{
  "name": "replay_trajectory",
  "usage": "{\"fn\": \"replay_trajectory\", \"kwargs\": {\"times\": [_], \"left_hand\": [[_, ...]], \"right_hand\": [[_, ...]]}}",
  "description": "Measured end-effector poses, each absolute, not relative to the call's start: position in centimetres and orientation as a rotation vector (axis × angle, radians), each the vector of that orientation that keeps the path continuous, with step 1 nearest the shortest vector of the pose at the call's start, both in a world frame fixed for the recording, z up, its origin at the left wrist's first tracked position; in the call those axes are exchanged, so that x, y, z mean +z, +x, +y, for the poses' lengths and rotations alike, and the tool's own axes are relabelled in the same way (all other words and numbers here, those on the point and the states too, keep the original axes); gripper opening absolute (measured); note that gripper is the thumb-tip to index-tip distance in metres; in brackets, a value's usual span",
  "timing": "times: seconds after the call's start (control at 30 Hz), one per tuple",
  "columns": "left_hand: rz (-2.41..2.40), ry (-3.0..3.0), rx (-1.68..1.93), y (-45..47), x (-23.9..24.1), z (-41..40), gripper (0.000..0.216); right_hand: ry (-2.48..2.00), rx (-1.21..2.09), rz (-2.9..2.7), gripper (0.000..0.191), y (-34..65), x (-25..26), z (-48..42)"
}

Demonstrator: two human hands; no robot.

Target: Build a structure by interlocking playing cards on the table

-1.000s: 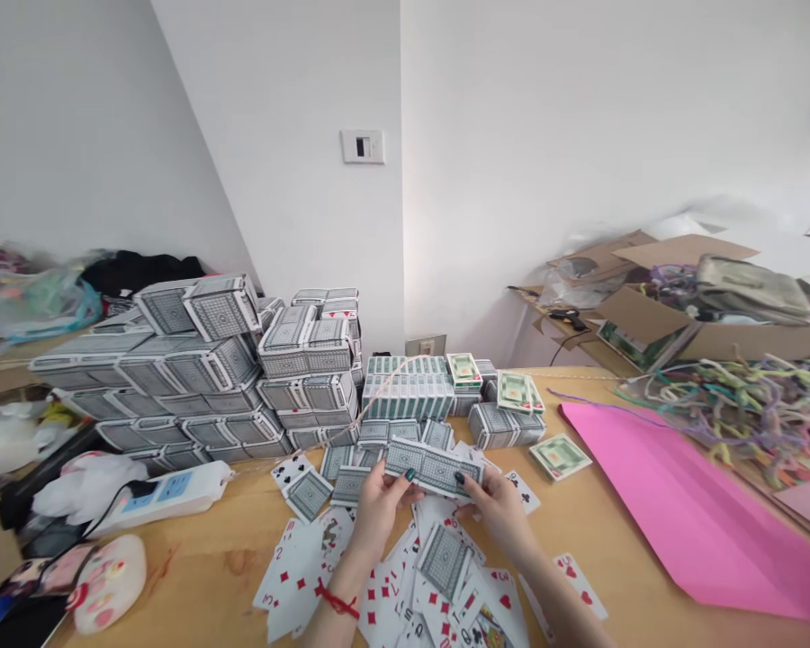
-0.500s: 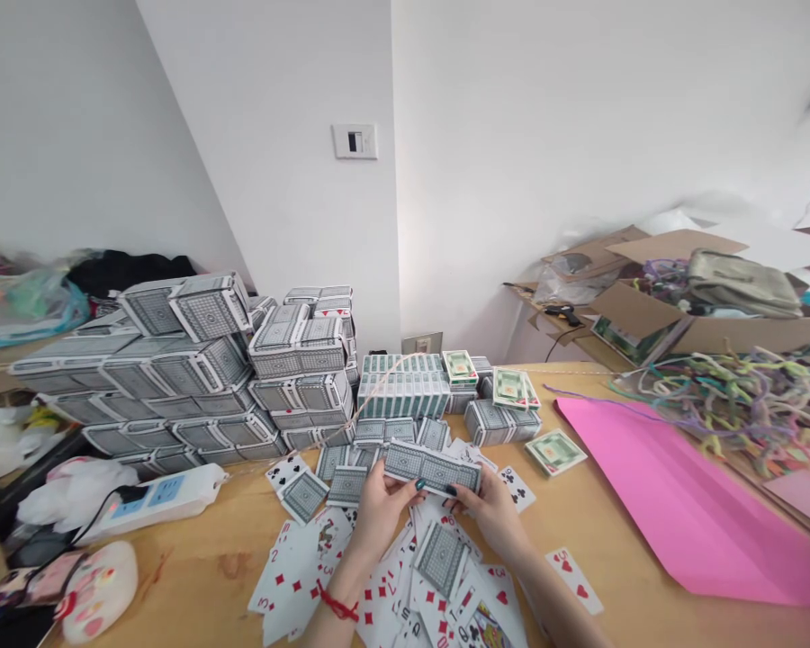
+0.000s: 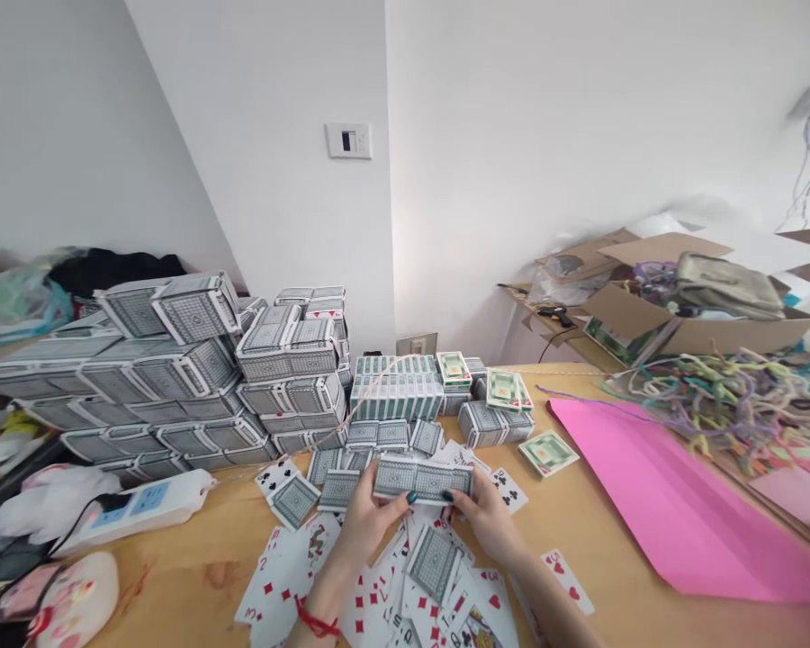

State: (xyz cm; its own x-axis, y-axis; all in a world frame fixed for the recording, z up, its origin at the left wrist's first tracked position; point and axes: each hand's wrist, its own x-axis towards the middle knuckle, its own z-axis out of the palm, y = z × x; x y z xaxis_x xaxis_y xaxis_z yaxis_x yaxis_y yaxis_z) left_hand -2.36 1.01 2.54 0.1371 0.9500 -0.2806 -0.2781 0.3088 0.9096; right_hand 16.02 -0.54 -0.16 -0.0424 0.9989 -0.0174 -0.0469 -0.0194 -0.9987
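Note:
Between my two hands, low over the table, is a long block of joined playing cards (image 3: 424, 479) with grey patterned backs. My left hand (image 3: 376, 513) grips its left end, thumb along the front edge. At the other end, my right hand (image 3: 481, 511) has its thumb on the front and its fingers behind. Below them lie loose playing cards (image 3: 371, 598), mostly face up, with one face-down card (image 3: 434, 562) on top. More small face-down cards (image 3: 339, 489) lie just left of the block.
Stacked blocks of folded cards (image 3: 175, 360) rise at the left. Behind my hands sits a row of card boxes (image 3: 397, 387), with a green card box (image 3: 548, 453) to the right. Pink paper (image 3: 675, 513), tangled yarn (image 3: 722, 405) and a power strip (image 3: 141, 513) flank the work area.
The block has tilted to lie more level and come slightly lower, both hands still holding its ends. The whole view has shifted a little.

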Motion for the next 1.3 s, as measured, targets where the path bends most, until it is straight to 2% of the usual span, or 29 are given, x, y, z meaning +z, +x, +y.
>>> {"fn": "replay_trajectory", "kwargs": {"times": [0.13, 0.4, 0.47, 0.6, 0.7, 0.8, 0.87, 1.07, 1.3], "left_hand": [[1.055, 0.851, 1.009, -2.8, 2.8, 1.2, 0.033], [1.014, 0.888, 0.961, -1.7, 2.0, 1.1, 0.028], [1.053, 0.896, 1.008, -1.5, 1.6, 1.1, 0.024], [1.176, 0.94, 1.156, -1.3, 1.5, 1.0, 0.018], [1.276, 1.095, 1.242, -1.1, 2.0, 0.5, 0.014], [1.212, 1.286, 1.181, -0.8, 2.3, -0.2, 0.013], [1.179, 1.399, 1.154, -0.6, 2.3, -0.6, 0.015], [1.176, 1.65, 1.161, -0.9, 2.1, -1.0, 0.021], [1.179, 1.439, 1.077, -1.3, 1.9, -0.5, 0.017]], "right_hand": [[-1.169, 1.282, -1.213, 0.032, 15.9, -0.5, -0.5], [-1.12, 1.254, -1.237, 0.024, 15.5, -0.8, -0.6], [-1.175, 1.119, -1.247, 0.026, 15.3, -0.8, -0.6], [-1.417, 0.569, -1.205, 0.036, 14.3, -1.0, -1.2], [-1.484, 0.421, -1.318, 0.043, 13.4, -1.6, -2.0], [-1.471, 0.56, -1.325, 0.054, 12.8, -2.1, -2.5], [-1.444, 0.688, -1.26, 0.055, 12.7, -2.2, -2.5], [-1.281, 0.911, -1.126, 0.046, 13.8, -1.2, -1.8], [-1.27, 0.969, -1.194, 0.028, 15.3, -1.0, -1.3]]}}
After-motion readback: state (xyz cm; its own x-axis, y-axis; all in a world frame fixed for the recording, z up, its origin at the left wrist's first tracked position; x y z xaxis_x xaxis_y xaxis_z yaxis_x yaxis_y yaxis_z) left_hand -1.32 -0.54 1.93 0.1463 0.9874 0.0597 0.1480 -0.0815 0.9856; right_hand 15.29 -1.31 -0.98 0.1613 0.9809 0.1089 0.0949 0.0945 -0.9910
